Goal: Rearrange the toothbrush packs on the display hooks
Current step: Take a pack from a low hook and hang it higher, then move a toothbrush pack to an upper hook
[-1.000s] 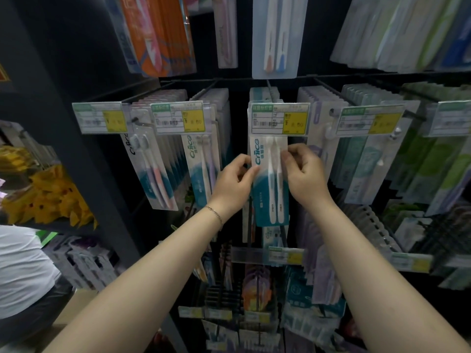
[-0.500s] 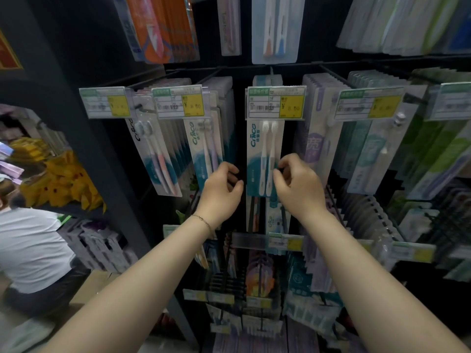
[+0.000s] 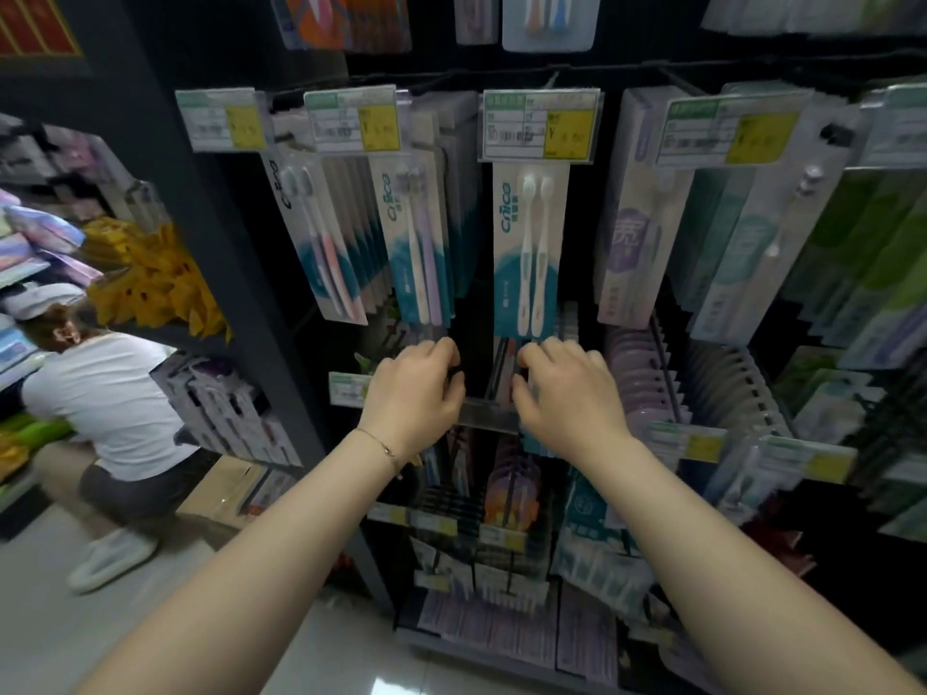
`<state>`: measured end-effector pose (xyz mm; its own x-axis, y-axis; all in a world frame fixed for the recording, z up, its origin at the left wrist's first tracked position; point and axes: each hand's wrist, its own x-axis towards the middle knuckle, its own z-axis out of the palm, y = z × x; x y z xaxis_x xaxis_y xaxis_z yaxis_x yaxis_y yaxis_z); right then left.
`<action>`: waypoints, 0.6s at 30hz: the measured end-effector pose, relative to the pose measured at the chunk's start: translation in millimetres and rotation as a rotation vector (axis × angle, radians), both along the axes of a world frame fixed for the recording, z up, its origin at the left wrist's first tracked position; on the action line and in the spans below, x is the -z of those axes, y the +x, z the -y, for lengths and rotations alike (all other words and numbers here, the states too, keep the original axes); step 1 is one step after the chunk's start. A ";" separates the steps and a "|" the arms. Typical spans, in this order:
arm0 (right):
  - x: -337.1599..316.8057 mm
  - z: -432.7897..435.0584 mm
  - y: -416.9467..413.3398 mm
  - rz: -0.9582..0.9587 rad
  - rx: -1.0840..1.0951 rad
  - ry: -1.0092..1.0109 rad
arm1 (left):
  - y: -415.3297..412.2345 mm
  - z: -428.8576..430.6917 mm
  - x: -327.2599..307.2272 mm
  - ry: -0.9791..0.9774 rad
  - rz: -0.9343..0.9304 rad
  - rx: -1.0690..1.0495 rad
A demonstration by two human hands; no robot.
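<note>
A white and teal two-brush toothbrush pack (image 3: 529,253) hangs alone at the front of the centre hook, under a price tag (image 3: 541,125). Similar packs hang on the hook to its left (image 3: 414,248) and on the far-left hook (image 3: 321,248). My left hand (image 3: 414,393) and my right hand (image 3: 564,393) sit just below the centre pack, apart from it, at the lower row of hooks. Both hands have curled fingers pointing into the dark gap where lower packs (image 3: 501,366) hang. The fingertips are hidden, so a grip cannot be made out.
Rows of purple and green toothbrush packs (image 3: 637,233) fill the hooks to the right. Lower hooks carry small packs (image 3: 506,479) and price tags (image 3: 687,441). A dark shelf post (image 3: 236,273) stands left. A person in a white shirt (image 3: 105,393) crouches on the floor at the left.
Both hands let go of the centre toothbrush pack and dropped below it to the lower row. The pack now hangs free. The view tilted down, showing more of the crouching person.
</note>
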<state>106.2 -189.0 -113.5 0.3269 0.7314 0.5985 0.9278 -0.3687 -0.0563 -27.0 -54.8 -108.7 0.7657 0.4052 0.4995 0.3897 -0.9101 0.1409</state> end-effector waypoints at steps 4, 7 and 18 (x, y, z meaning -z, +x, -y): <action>15.7 10.8 -13.1 0.034 -0.064 0.010 | -10.1 17.6 18.1 0.014 0.016 -0.010; 25.8 16.2 -24.3 0.043 -0.113 -0.011 | -18.4 26.1 33.5 0.013 -0.010 -0.017; 61.1 -4.0 -54.5 -0.028 -0.226 -0.209 | -47.4 1.9 78.4 -0.017 -0.152 -0.069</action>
